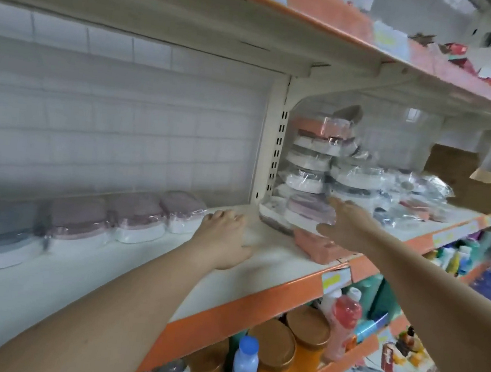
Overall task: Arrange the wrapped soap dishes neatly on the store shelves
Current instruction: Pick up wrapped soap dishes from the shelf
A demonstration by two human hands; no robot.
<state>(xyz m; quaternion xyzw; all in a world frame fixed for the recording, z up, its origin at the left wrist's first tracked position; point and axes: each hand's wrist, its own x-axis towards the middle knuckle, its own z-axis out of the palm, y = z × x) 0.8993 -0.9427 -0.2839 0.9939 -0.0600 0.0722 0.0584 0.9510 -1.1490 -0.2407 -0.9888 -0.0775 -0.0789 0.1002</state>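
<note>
Stocking a cream metal shelf (260,252) with an orange edge
Left hand (225,239) lies flat, holding nothing, beside four plastic-wrapped soap dishes (129,218); right hand (347,226) spreads against a wrapped pink-lidded dish (309,212).

We see two bare forearms, ours from behind the head camera, with no sleeves, watch, bracelet or rings showing on them. The left hand (222,240) is ungloved, its short nails plain and unpainted. The right hand (345,226) is likewise ungloved; motion blur softens its fingers, so finer detail is lost.
</note>
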